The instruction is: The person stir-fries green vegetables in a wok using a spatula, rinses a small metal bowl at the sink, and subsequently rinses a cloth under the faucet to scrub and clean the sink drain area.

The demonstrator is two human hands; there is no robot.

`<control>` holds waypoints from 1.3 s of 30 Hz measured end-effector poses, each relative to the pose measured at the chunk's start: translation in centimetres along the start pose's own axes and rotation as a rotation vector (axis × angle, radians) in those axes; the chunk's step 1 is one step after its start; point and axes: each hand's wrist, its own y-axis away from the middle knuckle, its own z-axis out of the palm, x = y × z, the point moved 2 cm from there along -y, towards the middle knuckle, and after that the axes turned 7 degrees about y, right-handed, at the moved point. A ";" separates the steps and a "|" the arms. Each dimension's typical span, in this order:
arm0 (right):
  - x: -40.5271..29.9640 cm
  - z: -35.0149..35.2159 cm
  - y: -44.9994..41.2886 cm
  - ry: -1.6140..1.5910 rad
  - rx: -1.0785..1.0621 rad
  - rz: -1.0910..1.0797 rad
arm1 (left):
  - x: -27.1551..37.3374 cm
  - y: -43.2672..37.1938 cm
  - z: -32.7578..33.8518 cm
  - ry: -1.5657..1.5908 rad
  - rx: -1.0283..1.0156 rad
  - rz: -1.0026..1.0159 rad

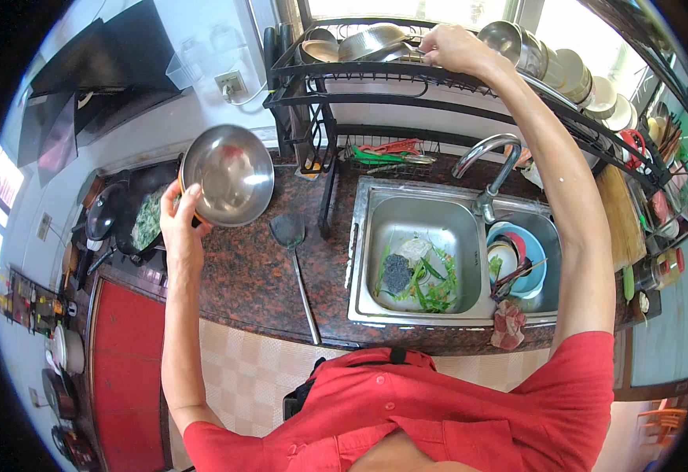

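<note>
My left hand point(182, 221) grips the rim of a round stainless steel bowl point(229, 177), tilted so its shiny inside faces me. The bowl is above the dark speckled countertop point(244, 271). My right hand point(453, 50) reaches up to the top tier of a black metal dish rack point(373, 69). Its fingers are curled around the end of a metal utensil point(400, 53), whose full shape is hidden. Beside it on the rack lies a metal strainer or basin point(370, 40).
A spatula point(289, 230) lies on the counter. The double sink point(353, 259) holds vegetable scraps point(438, 289), a dark scouring pad point(397, 272) and a blue basin point(535, 248) of dishes. A chrome faucet point(485, 203) rises behind. At left, a wok point(129, 242) contains greens.
</note>
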 end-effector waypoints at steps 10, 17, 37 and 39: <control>-0.2 1.8 -3.1 0.447 0.094 -0.051 | -2.7 1.0 -1.9 0.040 -0.044 -0.113; -0.2 0.1 -2.3 0.398 0.112 -0.137 | -3.5 1.7 -4.1 0.025 -0.024 -0.135; -7.0 -5.2 1.1 -0.293 0.363 0.073 | -6.2 5.2 -7.4 0.080 0.150 -0.273; -11.1 -5.6 0.7 -0.229 0.886 -0.405 | -6.5 6.2 -8.6 0.104 0.190 -0.327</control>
